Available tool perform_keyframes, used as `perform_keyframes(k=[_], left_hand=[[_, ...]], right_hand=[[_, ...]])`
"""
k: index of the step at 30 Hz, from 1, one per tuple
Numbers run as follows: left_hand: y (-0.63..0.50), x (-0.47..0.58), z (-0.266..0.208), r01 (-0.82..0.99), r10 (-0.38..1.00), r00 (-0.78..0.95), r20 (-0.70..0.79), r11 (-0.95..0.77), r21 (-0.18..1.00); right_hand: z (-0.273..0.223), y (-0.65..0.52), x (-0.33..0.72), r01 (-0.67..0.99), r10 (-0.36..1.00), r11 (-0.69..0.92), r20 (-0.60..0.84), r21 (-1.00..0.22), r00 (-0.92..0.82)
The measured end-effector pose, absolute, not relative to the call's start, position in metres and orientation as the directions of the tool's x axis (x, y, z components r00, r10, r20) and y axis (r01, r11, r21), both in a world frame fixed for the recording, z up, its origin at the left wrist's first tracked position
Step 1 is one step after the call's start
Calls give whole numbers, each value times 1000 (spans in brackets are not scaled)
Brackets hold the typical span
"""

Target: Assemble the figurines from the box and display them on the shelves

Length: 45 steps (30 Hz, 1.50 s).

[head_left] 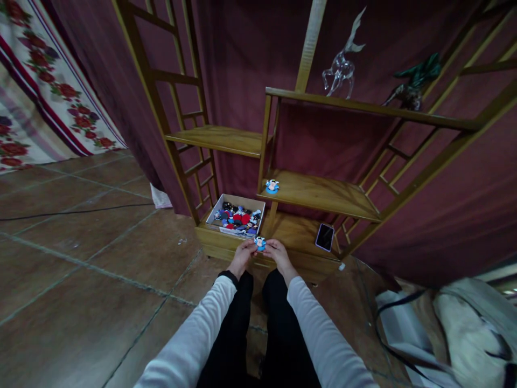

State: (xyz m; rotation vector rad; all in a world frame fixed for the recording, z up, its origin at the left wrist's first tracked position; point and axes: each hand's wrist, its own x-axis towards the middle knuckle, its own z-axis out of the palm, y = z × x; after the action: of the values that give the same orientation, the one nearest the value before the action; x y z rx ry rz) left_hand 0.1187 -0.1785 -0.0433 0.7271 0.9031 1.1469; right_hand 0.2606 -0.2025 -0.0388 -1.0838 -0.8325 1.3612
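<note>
Between my left hand (243, 255) and my right hand (278, 252) is a small figurine (260, 244) with a light body and a blue base. The fingertips of both hands pinch it from either side, just in front of the shelf unit. A similar figurine (272, 186) stands upright at the left end of the middle wooden shelf (323, 194). Just beyond my left hand, an open cardboard box (210, 216) rests on the lowest shelf, filled with several small colourful figures (238, 218). Their exact shapes are too small to make out.
A phone (325, 237) lies on the lowest shelf at right. The top shelf (363, 108) bears a clear glass deer (341, 67) and a dark green figure (416, 83). Another shelf (218, 139) is at upper left. Bags (464, 328) sit on the floor at right; a cable (81, 212) runs left.
</note>
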Motion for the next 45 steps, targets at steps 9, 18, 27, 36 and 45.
perform_keyframes(k=[9, 18, 27, 36, 45], left_hand=[[-179, 117, -36, -451, 898, 333, -286, 418, 788], [-182, 116, -33, -464, 895, 362, -262, 417, 781], [-185, 117, -33, -487, 885, 409, -225, 420, 766], [-187, 119, -33, -506, 908, 329, -260, 402, 763], [-186, 121, -34, -522, 926, 273, -260, 369, 769]], right_hand=[[-41, -201, 261, -308, 988, -149, -157, -940, 1], [-36, -202, 261, -329, 986, -167, -160, -930, -48], [-36, -203, 263, -348, 986, -157, -165, -925, -6], [-33, -204, 264, -371, 980, -144, -184, -917, 75], [-34, -205, 263, -361, 982, -164, -185, -918, 25]])
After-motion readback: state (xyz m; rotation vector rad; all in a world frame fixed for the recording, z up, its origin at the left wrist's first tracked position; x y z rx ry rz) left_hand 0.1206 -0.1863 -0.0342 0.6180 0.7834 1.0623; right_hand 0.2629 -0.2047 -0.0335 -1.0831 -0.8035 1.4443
